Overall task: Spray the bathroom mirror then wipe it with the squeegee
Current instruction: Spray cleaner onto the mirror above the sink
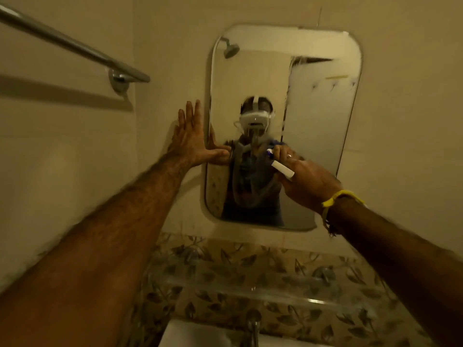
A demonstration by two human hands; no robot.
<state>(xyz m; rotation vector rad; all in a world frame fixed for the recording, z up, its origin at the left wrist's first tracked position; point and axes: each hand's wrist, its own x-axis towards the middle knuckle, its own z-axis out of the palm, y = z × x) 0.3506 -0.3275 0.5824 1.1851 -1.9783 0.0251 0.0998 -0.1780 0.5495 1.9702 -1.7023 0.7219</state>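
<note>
Hands: your left hand (193,144) is spread wide and flat against the wall, its thumb reaching onto the left edge of the mirror (323,116); your right hand (308,181) is closed around a white handle.
Squeegee: that white handle (282,169) pokes out from your right fist toward the glass, at the mirror's lower middle; the blade is blurred and you cannot make it out.
Mirror: it hangs upright on the wall above the shelf, with hazy streaks down its right half.
Wrist: a yellow band (335,199) sits on your right wrist.
Shelf: a clear shelf (250,284) runs below the mirror; nothing on it can be told.
Basin: a white basin (190,334) with a tap (253,324) lies below; its contents are out of view.
Rail: a metal towel rail (67,43) is fixed at upper left.
</note>
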